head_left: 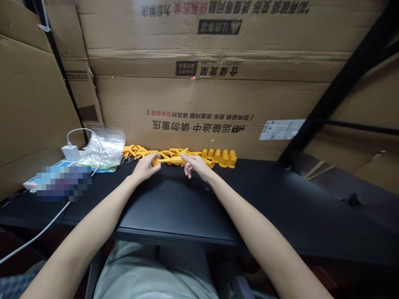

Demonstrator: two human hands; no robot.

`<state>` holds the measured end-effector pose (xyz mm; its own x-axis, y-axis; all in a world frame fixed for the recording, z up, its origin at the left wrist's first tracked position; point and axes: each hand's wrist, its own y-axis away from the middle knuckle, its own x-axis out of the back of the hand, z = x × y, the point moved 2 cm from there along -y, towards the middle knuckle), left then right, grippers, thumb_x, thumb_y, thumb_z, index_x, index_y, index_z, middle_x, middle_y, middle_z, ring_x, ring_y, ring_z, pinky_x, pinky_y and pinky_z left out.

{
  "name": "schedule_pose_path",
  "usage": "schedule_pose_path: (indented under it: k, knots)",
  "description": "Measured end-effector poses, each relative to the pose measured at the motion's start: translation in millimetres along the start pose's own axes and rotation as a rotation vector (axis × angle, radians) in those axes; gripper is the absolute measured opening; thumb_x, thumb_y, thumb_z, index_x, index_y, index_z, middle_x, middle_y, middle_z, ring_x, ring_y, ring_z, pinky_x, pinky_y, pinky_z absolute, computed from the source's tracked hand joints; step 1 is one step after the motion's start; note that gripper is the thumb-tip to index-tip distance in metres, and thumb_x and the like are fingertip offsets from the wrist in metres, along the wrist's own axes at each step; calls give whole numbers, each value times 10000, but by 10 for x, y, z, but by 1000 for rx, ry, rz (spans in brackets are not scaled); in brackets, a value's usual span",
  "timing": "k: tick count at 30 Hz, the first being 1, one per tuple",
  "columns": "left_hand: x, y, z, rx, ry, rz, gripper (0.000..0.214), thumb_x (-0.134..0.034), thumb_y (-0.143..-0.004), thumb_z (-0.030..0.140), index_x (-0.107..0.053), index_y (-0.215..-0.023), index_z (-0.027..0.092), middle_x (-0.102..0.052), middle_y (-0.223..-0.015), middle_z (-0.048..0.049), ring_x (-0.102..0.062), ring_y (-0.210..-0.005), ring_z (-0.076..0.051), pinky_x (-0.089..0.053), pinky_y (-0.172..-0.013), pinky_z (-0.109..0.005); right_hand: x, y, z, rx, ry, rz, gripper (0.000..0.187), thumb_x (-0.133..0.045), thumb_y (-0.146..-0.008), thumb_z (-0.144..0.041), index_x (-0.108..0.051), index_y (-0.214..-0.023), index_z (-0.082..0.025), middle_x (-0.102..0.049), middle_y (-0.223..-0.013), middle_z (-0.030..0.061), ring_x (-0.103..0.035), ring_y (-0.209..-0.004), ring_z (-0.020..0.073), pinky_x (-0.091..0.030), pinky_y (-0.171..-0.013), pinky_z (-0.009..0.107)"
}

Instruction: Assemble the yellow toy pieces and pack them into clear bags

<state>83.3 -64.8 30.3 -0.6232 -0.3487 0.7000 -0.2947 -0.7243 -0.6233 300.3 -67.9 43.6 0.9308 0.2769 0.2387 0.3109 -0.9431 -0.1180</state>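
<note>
A yellow plastic rod (pixel 170 160) with a ridged, thicker right part is held level between my hands, just above the back of the black table. My left hand (pixel 145 168) is closed on its left end. My right hand (pixel 196 165) pinches the ridged end between thumb and forefinger, its other fingers curled loosely below. Behind the hands lies a row of yellow branched pieces (pixel 135 151), partly hidden by the fingers. Yellow flanged caps (pixel 223 158) stand in short rows to the right. Small metal parts (pixel 128 158), too small to name, lie at the left end.
Cardboard (pixel 199 95) walls off the back of the black table (pixel 183 207). At the left are a clear plastic bag (pixel 104 147), a white charger (pixel 71 152) with a trailing cable, a power strip (pixel 31 182) and a blurred-out object (pixel 64 182). A black frame post (pixel 324 91) slants at the right.
</note>
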Motion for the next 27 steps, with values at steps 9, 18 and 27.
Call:
schedule_pose_path:
  k: [9, 18, 27]
  knots:
    - [25, -10, 85, -9, -40, 47, 195, -559, -756, 185, -561, -950, 200, -660, -917, -35, -607, -788, -172, -461, -743, -284, -64, -16, 29, -225, -44, 95, 608, -354, -863, -661, -520, -541, -173, -394, -291, -24, -316, -236, 56, -223, -268, 174]
    - [0, -14, 10, -2, -14, 3, 195, -603, -784, 322, -539, -920, 198, -640, -846, -24, -596, -778, -169, -446, -716, -275, 75, 6, 14, 17, -10, -2, 472, -627, -832, -261, -511, -1290, -252, -653, -1143, 71, -690, -714, 110, -544, -619, 210]
    - [-18, -18, -12, 16, 17, 34, 212, -619, -775, 362, -544, -878, 192, -627, -780, -12, -574, -706, -154, -428, -659, -262, 55, -11, 10, 81, 52, 5, 417, -617, -842, -254, -564, -1250, -189, -679, -1104, 91, -685, -699, 119, -558, -652, 247]
